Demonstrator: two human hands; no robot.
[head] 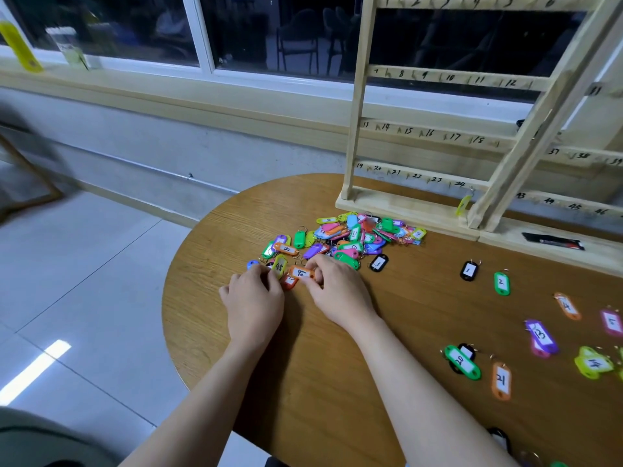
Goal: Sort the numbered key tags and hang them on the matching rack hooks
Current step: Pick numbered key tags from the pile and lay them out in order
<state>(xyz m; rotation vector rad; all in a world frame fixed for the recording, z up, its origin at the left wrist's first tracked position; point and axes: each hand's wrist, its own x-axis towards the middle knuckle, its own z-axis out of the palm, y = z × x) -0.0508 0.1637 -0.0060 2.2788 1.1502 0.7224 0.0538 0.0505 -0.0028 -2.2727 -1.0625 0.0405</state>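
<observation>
A: Head view, nearest first: both forearms reach out from six o'clock over the round wooden table [303,382]. What are the hands doing?

B: The left hand [253,303] has its fingers curled at the near edge of the heap, by a yellow-green tag [279,266]; whether it actually grips that tag I cannot tell. The right hand [338,291] pinches the orange tag [301,273] by its end, label up. The number looks like 39, though the writing is blurred.

A: So which step is this?

B: Sorting, I judge. The pile of key tags [347,237] at twelve o'clock of the hands is still large, while at three o'clock single tags lie well apart in number order: a black 1 [469,270], a green 2 [501,283], a green 20 [462,362], an orange 21 [501,380].

A: And the next move?

B: Probably reading the label clearly, then laying the tag with the high numbers, or carrying it to its hook.

A: What lies farther off?

B: The wooden rack [438,79] at one o'clock, its rails numbered by hand. One yellow tag [464,205] already hangs near 24. A second rack section leans across at two o'clock, and hook 39 sits behind it, near the frame edge, so reaching it could be awkward.
</observation>
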